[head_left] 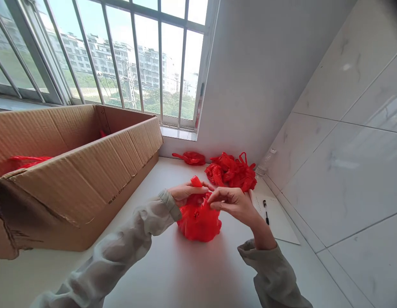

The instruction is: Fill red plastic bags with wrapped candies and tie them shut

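Note:
A red plastic bag (200, 222) with a rounded, filled lower part rests on the white table in front of me. What is inside the bag is hidden. My left hand (185, 192) is closed around the gathered top, and a twisted red end pokes up above the thumb. At the bag's upper right edge, my right hand (232, 203) has its thumb and fingers pinched together on the thin red plastic.
To the left stands a large open cardboard box (89, 179) with red plastic inside. Along the wall lie a small red bag (194, 158) and a heap of red bags (232, 171). A clear bottle (265, 164), a notebook (283, 226) and a black pen (266, 212) are at right.

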A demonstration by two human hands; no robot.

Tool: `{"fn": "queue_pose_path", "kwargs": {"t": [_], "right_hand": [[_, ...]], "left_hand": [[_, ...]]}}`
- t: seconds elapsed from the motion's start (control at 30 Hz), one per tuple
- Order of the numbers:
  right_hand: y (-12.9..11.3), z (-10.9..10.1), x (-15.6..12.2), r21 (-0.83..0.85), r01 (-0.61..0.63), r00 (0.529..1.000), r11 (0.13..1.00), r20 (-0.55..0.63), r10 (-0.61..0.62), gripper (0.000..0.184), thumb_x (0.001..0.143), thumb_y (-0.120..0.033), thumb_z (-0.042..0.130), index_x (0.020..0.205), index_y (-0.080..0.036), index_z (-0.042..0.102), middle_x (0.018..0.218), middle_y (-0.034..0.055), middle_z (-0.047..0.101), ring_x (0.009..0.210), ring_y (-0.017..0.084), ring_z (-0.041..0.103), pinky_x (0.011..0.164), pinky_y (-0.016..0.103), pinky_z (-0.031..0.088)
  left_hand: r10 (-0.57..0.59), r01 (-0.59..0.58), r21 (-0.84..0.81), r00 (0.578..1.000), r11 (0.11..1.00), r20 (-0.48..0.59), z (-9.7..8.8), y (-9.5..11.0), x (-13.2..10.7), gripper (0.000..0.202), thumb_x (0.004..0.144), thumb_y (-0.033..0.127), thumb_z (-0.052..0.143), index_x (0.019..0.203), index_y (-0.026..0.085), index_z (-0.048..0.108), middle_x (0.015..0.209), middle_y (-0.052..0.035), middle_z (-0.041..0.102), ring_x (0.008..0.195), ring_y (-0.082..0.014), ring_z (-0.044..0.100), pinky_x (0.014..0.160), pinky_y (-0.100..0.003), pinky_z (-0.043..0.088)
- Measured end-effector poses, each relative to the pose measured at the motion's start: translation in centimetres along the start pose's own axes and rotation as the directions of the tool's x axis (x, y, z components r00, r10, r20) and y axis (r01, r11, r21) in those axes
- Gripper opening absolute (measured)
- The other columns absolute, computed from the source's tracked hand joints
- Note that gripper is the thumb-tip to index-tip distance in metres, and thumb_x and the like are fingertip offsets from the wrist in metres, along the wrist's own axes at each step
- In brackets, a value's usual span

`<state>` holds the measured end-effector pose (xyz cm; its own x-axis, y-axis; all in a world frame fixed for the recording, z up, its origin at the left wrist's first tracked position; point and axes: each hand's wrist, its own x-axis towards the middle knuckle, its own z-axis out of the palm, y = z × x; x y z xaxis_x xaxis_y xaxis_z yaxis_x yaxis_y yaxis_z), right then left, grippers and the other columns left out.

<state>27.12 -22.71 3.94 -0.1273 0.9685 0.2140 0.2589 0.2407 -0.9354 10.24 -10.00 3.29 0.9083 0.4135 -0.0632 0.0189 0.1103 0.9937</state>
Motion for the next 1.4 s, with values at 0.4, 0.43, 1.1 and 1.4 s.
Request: {"fn": "queue_pose_path", "kwargs": {"t": [0.4,0.43,1.1,1.4], "right_hand": [[4.5,0.9,3.7,0.093,0.036,0.996,0.995,-0.082,-0.028,0.026,0.091,-0.039,0.053,0.105,-0.023,0.068,0.088,-0.0003,0.064,0.076,0.012,0.057,0.069,0.023,0.046],[4.7,1.1,3.7,0.103,0.026,0.998,0.994,-0.065,-0.019,0.025,0.088,-0.036,0.056,0.107,-0.023,0.067,0.090,-0.0009,0.063,0.072,0.011,0.055,0.065,0.022,0.045],[15.4,-1.8,-4.9,-0.834,-0.090,0.937,0.544,-0.257,-0.238,0.030,0.099,-0.022,0.046,0.096,-0.026,0.076,0.093,0.0037,0.075,0.086,0.020,0.064,0.073,0.028,0.048],[17.2,-1.6,-4.5,-0.793,-0.217,0.927,0.569,-0.351,-0.135,0.033,0.099,-0.023,0.044,0.113,-0.027,0.074,0.108,0.0032,0.075,0.094,0.021,0.066,0.078,0.031,0.050]], "left_hand": [[0.375,-0.159,0.818,0.924,0.553,-0.074,1.3,-1.0,-0.4,0.013,0.073,0.017,0.051,0.083,0.022,0.044,0.080,-0.0020,0.045,0.055,-0.0144,0.025,0.058,-0.031,0.018],[0.405,-0.142,0.856,0.911,0.497,-0.084,1.2,-1.4,-0.4,0.008,0.078,0.018,0.047,0.085,0.022,0.045,0.085,-0.0029,0.045,0.054,-0.0142,0.024,0.057,-0.030,0.017],[0.583,-0.146,0.987,0.808,0.067,0.080,-4.6,-11.2,-8.5,0.026,0.103,0.022,0.035,0.082,0.019,0.051,0.103,-0.0083,0.052,0.092,-0.0230,0.049,0.081,-0.040,0.045],[0.470,0.005,0.929,0.861,0.369,-0.192,-3.0,-13.3,-9.7,0.035,0.103,0.031,0.034,0.076,0.018,0.052,0.110,-0.0086,0.048,0.099,-0.0216,0.048,0.086,-0.036,0.045]]}}
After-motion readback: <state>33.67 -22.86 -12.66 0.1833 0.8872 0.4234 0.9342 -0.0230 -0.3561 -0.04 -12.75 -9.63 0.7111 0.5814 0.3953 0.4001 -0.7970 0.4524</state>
